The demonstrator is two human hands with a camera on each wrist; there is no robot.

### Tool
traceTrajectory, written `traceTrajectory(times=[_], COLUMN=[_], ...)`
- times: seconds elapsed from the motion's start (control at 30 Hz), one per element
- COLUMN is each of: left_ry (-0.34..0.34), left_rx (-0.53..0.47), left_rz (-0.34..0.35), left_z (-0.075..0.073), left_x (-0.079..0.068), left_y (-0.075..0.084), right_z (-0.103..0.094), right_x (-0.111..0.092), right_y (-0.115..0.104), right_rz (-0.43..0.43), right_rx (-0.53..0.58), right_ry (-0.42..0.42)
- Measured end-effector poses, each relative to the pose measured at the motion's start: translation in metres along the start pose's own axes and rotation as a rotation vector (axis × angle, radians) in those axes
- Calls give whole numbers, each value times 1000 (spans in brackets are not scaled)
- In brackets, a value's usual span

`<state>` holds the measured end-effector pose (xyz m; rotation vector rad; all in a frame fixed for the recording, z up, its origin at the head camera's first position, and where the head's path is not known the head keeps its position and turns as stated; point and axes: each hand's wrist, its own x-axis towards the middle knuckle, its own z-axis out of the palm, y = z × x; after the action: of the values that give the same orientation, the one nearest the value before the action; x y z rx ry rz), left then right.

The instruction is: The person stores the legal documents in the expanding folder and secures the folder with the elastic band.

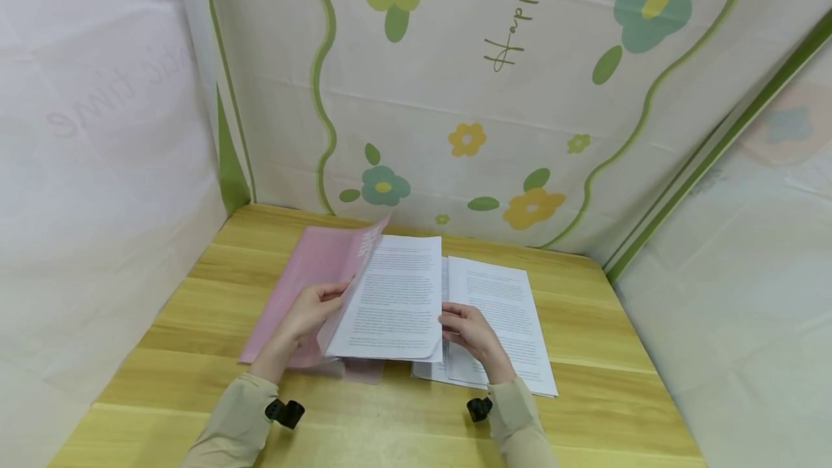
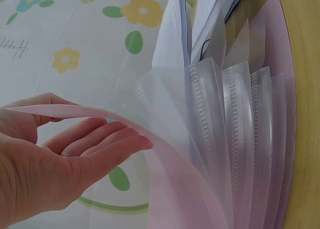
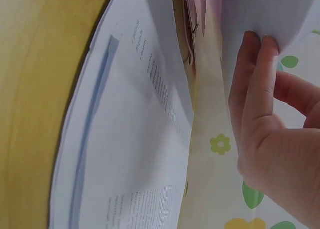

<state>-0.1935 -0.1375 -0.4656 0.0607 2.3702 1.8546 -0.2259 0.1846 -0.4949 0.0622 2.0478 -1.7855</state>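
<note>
A pink plastic document folder (image 1: pixel 289 287) lies spread on the left of the table, its cover lifted. My left hand (image 1: pixel 313 313) holds that raised cover, fingers on one face and thumb on the other. In the left wrist view, several translucent pockets (image 2: pixel 241 99) with ridged seams fan out beneath it. Printed sheets (image 1: pixel 403 295) stand tilted against the folder, and my right hand (image 1: pixel 472 331) grips their right edge. In the right wrist view its fingertips (image 3: pixel 269 45) lie against the paper; the thumb is hidden behind it.
A second stack of printed sheets (image 1: pixel 503 309) lies to the right, partly under my right hand. The wooden table (image 1: pixel 604 396) meets white fabric walls (image 1: pixel 416 92) with flower prints at the back and sides. A black camera (image 1: pixel 286 412) is strapped to my left wrist.
</note>
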Motion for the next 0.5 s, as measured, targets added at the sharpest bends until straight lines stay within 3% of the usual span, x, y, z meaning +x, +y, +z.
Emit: traceTrajectory(times=[0.5], left_ry=[-17], left_rx=[-15], left_rz=[14], left_z=[1], left_x=[-3], left_y=[3], right_z=[9], right_x=[6], right_y=[-5], right_rz=[-31], right_rx=[17], right_ry=[-27])
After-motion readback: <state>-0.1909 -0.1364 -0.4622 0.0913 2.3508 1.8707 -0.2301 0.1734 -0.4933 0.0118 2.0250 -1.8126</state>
